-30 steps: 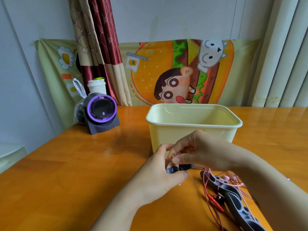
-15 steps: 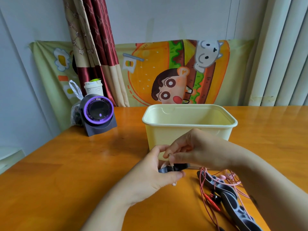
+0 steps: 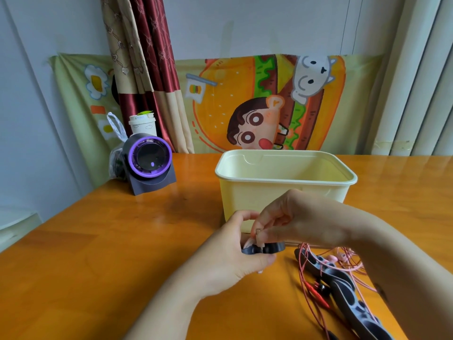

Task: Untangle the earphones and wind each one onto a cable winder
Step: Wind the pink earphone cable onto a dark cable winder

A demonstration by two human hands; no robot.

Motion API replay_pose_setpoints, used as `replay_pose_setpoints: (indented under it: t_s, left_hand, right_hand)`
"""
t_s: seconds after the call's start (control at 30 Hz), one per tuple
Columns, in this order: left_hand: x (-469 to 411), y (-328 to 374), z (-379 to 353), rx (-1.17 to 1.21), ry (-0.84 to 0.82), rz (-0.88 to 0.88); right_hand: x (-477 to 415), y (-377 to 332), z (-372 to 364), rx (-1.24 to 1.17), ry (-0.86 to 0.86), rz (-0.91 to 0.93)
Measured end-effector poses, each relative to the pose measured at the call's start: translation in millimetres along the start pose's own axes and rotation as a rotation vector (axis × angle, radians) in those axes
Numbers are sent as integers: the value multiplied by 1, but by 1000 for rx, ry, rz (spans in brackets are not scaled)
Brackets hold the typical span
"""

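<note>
Together, the hands, left hand (image 3: 229,262) and right hand (image 3: 302,218), pinch a flat, dark cable winder (image 3: 266,248).

Centre frame, I see the left hand (image 3: 228,261) gripping a small dark winder (image 3: 275,247) while the right hand (image 3: 301,217) pinches at its top, just in front of the yellow tub (image 3: 282,192). At lower right, red cord (image 3: 306,278) and pink earbuds (image 3: 340,257) tangle over more winders (image 3: 343,285) on the table (image 3: 122,241).
</note>
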State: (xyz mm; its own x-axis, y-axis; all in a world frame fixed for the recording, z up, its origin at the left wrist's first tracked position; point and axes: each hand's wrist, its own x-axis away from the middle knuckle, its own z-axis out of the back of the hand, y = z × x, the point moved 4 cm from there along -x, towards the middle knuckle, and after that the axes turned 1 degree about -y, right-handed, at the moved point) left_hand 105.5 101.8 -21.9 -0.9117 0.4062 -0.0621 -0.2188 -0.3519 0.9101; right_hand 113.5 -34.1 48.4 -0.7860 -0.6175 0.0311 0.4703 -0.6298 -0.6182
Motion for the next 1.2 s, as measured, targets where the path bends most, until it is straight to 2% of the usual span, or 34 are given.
replay_pose_setpoints:
  t_s: [0.27,0.73,0.83,1.0,1.1,1.2]
  left_hand:
    - [1,0,2,-21,-48,14]
    - [3,1,4,-54,96,71]
    - [3,4,7,44,108,54]
    - [7,16,11,258,45,12]
    - [9,20,14,386,66,10]
    - [9,20,17,558,69,32]
  right_hand:
    - [-2,3,-4,24,-18,-9]
    - [-14,4,-15,57,115,12]
    - [-14,6,-12,-4,188,43]
    - [-14,9,-8,-325,192,106]
    - [-12,12,1,-296,225,91]
    - [-6,17,9,-217,168,53]
